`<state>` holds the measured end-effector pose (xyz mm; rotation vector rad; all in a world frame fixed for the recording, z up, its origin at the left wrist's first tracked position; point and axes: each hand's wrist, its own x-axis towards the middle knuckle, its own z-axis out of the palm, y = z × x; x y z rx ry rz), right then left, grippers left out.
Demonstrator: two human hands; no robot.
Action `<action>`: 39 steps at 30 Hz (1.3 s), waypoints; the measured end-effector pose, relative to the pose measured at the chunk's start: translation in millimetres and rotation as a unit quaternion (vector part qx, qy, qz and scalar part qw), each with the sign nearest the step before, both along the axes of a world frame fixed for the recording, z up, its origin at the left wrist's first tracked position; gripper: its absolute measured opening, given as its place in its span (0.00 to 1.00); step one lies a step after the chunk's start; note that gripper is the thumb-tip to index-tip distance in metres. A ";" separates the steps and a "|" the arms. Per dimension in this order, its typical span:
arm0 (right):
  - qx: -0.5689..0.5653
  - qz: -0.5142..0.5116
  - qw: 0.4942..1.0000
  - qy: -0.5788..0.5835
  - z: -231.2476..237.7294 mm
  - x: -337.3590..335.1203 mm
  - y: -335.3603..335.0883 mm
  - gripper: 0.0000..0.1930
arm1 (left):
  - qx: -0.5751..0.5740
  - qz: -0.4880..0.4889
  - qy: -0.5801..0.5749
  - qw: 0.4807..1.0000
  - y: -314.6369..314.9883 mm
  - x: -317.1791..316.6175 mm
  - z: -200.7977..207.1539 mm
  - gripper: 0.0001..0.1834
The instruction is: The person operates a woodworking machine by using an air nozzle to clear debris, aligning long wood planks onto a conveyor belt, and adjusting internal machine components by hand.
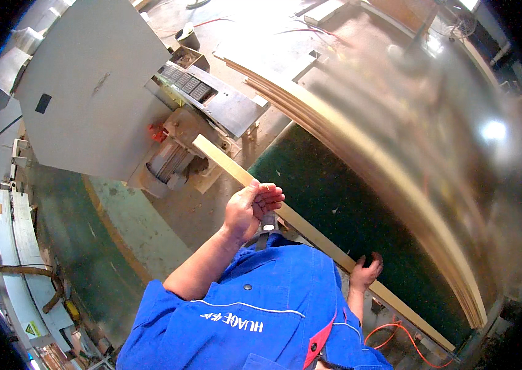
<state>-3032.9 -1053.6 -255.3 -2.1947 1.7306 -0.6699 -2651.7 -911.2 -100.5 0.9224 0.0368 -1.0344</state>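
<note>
A long, narrow pale wooden strip [319, 239] runs slantwise in front of my chest, from the upper left to the lower right. My left hand [251, 208] is around its upper part, the thumb along the edge and the fingers loosely bent across it. Farther down the strip, my right hand [365, 273] grips it with curved fingers, the thumb set a little apart. Both hands cover short stretches of the strip. Beyond it lies a dark green surface [316, 176], with a stack of long, thin wooden boards [328, 126] along its far side.
At the left stands a large grey panel [88, 86], with a dusty motor [171, 157] beside it. A metal plate with a keypad [196, 86] sits above the motor. An orange hose [406, 336] curls at the lower right. Motion blur smears the upper right.
</note>
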 end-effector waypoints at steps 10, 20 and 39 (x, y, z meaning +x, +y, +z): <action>0.026 0.043 0.999 0.001 -16.5 -24.2 8.4 0.25 | 0.104 0.114 -0.050 0.987 20.8 8.8 -39.8 0.05; 0.099 0.119 0.973 0.173 1.7 -60.0 20.1 0.41 | 0.349 0.244 -0.161 0.890 35.1 82.5 -142.9 0.08; 0.006 0.038 0.997 0.071 18.8 -48.5 36.5 0.33 | 0.279 -0.110 -0.149 0.942 46.3 250.3 -263.4 0.21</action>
